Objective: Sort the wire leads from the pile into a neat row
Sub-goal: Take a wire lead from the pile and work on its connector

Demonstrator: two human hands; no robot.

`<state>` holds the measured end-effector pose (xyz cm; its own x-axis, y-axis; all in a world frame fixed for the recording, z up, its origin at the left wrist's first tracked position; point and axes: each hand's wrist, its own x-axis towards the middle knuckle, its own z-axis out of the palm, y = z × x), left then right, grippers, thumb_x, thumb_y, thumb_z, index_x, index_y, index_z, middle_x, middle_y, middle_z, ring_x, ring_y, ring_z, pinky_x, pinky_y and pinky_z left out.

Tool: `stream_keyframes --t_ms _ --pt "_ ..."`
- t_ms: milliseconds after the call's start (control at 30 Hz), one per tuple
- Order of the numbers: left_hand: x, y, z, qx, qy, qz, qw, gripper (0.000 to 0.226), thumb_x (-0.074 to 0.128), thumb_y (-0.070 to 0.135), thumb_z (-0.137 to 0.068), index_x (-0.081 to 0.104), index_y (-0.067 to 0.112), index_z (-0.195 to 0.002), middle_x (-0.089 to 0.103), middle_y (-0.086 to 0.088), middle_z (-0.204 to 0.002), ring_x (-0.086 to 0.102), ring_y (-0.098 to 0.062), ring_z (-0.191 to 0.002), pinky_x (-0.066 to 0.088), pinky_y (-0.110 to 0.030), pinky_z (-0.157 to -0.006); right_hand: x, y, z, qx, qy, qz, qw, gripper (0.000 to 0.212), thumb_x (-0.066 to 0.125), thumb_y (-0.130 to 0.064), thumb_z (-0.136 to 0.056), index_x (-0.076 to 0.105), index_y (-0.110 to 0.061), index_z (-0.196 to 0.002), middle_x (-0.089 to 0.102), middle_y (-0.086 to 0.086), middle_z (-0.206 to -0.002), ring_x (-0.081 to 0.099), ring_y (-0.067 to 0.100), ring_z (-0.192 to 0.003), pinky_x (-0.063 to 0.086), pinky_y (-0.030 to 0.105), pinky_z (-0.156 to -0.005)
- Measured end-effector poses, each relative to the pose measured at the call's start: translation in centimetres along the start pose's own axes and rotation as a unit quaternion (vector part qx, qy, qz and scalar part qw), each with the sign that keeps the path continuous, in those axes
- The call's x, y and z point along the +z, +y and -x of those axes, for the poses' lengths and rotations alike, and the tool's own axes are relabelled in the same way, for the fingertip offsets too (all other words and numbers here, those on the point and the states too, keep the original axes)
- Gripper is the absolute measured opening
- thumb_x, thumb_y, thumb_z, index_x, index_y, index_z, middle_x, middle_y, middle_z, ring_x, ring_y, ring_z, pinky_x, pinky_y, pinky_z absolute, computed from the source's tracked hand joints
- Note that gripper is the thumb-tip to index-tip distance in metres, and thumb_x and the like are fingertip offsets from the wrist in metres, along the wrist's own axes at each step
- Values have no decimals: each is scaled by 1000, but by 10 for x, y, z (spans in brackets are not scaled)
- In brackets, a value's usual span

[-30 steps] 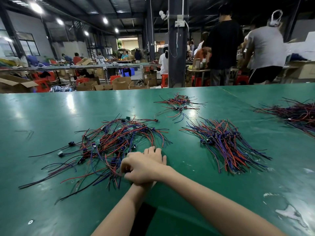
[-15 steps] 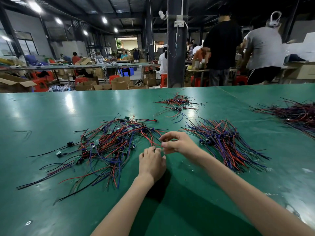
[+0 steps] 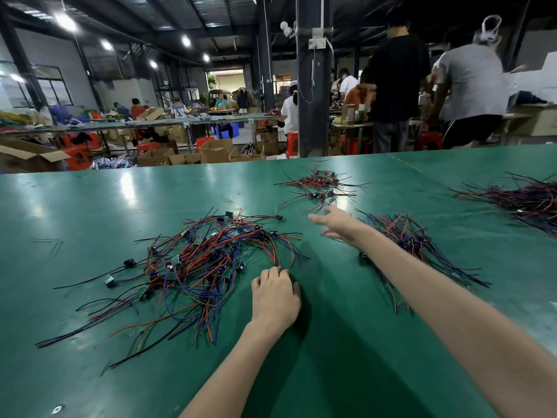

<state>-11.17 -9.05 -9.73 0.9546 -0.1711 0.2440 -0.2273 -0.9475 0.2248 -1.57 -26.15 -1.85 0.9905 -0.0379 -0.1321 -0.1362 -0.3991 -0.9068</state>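
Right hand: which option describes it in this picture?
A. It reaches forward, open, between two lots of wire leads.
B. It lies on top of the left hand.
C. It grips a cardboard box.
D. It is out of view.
A: the right hand reaches out open, holding nothing, between the tangled wire pile and the neater wire bundle.

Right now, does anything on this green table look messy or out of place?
Only the near-left pile: its red, blue and black leads cross every way, with a few straggling off leftward. The bundle to its right lies roughly combed.
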Motion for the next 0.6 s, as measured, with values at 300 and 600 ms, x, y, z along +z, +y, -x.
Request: stream_keyframes --t_ms 300,600 --pt "-3 0 0 1 40 12 999 28 40 22 -92 65 12 -97 63 -2 -112 49 -22 -109 35 -35 -90 65 30 5 -105 53 245 962 40 65 -28 -88 62 -5 -120 64 12 -121 56 27 -113 44 33 -96" --pt "-12 -5 -3 -78 97 51 991 26 47 17 -89 49 12 -114 52 -6 -120 45 -24 -113 38 -33 -94 79 20 10 -57 28 236 970 23 59 -1 -79 71 7 -97 69 24 -101 63 33 -97 52 33 -83"
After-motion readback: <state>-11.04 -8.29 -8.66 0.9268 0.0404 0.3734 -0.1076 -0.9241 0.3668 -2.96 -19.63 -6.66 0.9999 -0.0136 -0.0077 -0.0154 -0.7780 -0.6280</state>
